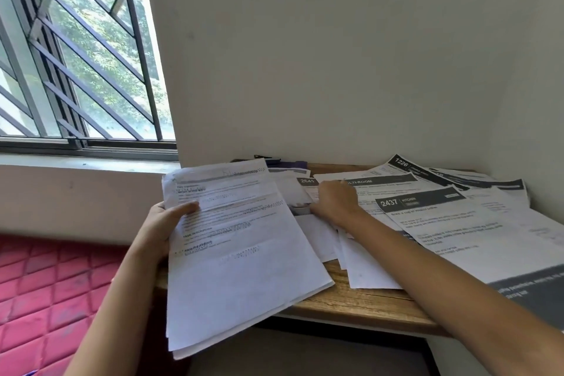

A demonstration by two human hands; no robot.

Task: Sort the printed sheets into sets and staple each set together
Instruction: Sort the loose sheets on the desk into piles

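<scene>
My left hand (166, 224) grips a stack of several printed sheets (238, 253) by its left edge, thumb on top, holding it above the table's left end. My right hand (334, 201) reaches over the loose sheets on the wooden table (360, 302), its fingers on a sheet marked 2641 (306, 189); whether they pinch it I cannot tell. To the right lie overlapping printed sheets, among them one headed 2437 (451, 223) and one headed 1226 (406, 166). No stapler is plainly visible.
The table stands in a wall corner, with a barred window (76, 55) to the left. A red quilted mattress (45, 293) lies below left. A dark object (268, 159) sits at the table's back edge against the wall.
</scene>
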